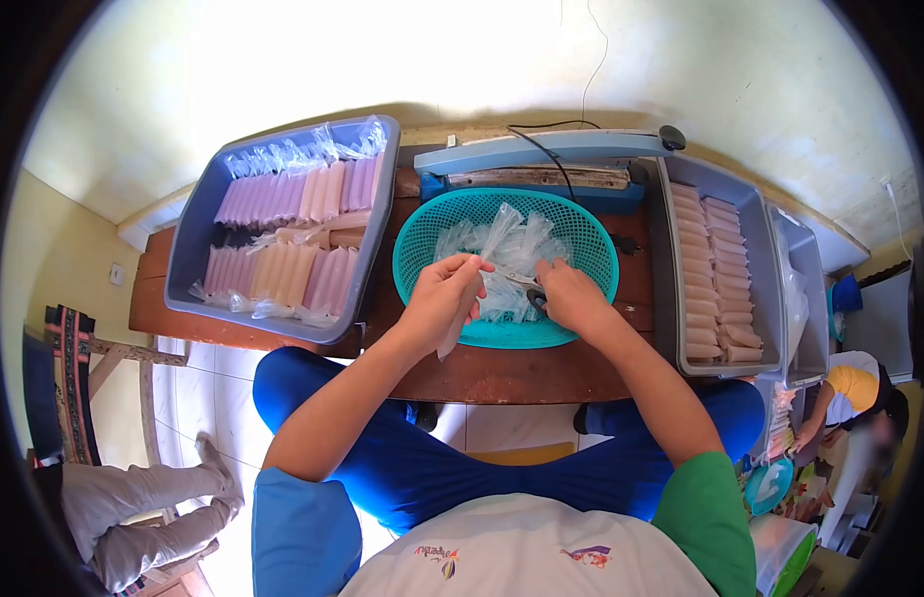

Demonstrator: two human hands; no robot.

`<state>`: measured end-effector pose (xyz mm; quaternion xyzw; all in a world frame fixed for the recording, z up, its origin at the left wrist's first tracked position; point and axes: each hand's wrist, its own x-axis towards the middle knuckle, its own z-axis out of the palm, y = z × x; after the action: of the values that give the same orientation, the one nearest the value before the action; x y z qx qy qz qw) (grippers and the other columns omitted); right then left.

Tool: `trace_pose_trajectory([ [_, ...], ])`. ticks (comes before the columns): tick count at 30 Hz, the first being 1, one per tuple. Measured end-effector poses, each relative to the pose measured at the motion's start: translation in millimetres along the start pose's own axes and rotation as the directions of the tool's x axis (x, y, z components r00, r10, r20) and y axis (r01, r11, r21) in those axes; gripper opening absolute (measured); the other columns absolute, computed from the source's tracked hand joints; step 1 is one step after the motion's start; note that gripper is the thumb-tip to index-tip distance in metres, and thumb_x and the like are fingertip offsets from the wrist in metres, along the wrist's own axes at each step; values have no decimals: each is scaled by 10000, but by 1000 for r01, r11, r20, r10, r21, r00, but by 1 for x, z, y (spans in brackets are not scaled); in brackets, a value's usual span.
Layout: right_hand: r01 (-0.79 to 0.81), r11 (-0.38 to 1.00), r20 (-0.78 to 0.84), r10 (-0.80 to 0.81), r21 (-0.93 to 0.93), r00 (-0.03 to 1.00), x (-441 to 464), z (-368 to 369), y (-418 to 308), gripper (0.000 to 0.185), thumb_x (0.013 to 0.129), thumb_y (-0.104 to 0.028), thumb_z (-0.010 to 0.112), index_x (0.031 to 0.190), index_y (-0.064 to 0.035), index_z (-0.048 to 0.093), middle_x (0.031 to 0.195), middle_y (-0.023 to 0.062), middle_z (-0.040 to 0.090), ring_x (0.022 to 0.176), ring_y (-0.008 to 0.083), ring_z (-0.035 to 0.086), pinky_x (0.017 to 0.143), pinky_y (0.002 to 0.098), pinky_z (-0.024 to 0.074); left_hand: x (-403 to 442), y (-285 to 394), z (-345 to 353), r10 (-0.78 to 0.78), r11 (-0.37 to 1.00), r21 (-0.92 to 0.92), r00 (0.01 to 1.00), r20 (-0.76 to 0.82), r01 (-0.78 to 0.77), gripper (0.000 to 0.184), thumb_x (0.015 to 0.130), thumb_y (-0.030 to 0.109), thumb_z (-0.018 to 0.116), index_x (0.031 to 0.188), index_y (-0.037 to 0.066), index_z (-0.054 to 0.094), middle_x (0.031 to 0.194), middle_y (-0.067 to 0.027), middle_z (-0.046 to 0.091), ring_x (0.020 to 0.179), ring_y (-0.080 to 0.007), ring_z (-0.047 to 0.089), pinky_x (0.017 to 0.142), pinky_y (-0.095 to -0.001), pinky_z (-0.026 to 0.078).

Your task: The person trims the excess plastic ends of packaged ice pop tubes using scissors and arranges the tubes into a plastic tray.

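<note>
So, left hand [444, 298] first: its fingers are pinched around the top of a slim, pale pink, filled plastic tube [449, 336], which hangs tilted below the fist, just over the near left edge of an oval turquoise plastic basket [406, 249]. A loose clear plastic end [502, 233] sticks up from the fingers toward the far side. The right hand [571, 296] is curled around the black handles of a pair of silver-bladed scissors [522, 279], blades pointing left at the pinched spot. Fingers cover some of it, so I honestly can't tell if the blades touch the plastic.

Crumpled clear plastic scraps [507, 303] lie in the basket, which sits on a reddish-brown wooden table [521, 380]. Behind it is a long blue metal sealer [551, 149] with a black knob. Over on the left, a grey-blue plastic tub [386, 164] holds rows of purple, pink and peach tubes [268, 199]; on the right, a grey rectangular tub [765, 269] has two stacks of pinkish-tan tubes [693, 269].
</note>
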<state>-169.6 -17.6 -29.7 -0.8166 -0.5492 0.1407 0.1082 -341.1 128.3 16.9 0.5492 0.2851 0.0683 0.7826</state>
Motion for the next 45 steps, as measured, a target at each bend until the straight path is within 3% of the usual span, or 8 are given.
trace_pose_trajectory([
  [9,146,977,-16,-145,154,989,-3,-35,9,390,719,32,628,1101,23,549,1006,273,615,869,426,639,762,486,513,7,3,-11,-28,993,-111,999,18,30,434,1026,336,365,1208,-12,550,758,-41,567,619,-121,513,590,-257,414],
  [12,26,939,73,-54,342,996,-14,-57,8,479,701,-5,658,1170,2,564,1014,246,638,864,384,654,785,441,508,9,2,-11,-11,984,-179,999,44,19,450,1015,316,366,1266,-27,514,806,-61,572,656,-134,517,637,-259,427],
  [15,-64,833,78,25,550,997,-30,-65,11,512,695,-40,685,1195,-14,578,973,177,646,775,289,666,694,366,525,13,2,-11,28,989,-148,998,57,-19,432,994,263,419,1319,-18,464,860,-76,576,678,-146,521,675,-267,446],
  [17,-155,651,112,107,743,988,-40,-64,14,490,736,-32,707,1203,6,565,985,88,603,633,104,610,527,252,503,16,7,-5,45,996,-79,998,35,-42,406,983,233,452,1308,-11,456,878,-84,582,689,-148,534,683,-274,453],
  [20,-282,482,222,179,830,959,-53,-81,0,486,761,-83,747,1206,4,569,979,77,598,550,89,579,440,228,462,24,14,-2,65,998,1,998,13,-65,366,960,183,515,1267,-2,447,907,-96,593,705,-151,558,688,-281,464],
  [30,-317,268,289,140,910,947,-70,-67,9,501,787,-197,782,1177,44,580,932,50,593,528,66,542,434,209,431,48,9,-8,307,877,390,952,-5,-281,285,882,135,664,1123,19,566,900,-69,632,682,-107,605,629,-252,481],
  [37,-330,145,317,106,933,943,-72,-55,0,426,803,-184,772,1140,24,614,711,-8,594,498,38,515,427,195,384,41,6,-7,428,760,544,904,-10,-354,295,843,68,696,1119,25,602,884,-50,635,718,-106,619,635,-234,490],
  [45,-333,135,318,124,933,940,-65,-49,-9,423,801,-205,778,1115,31,620,669,-16,584,478,37,509,418,190,377,34,5,0,582,554,699,811,63,-452,302,795,105,746,1078,51,654,940,-139,692,774,-214,662,711,-324,518],
])
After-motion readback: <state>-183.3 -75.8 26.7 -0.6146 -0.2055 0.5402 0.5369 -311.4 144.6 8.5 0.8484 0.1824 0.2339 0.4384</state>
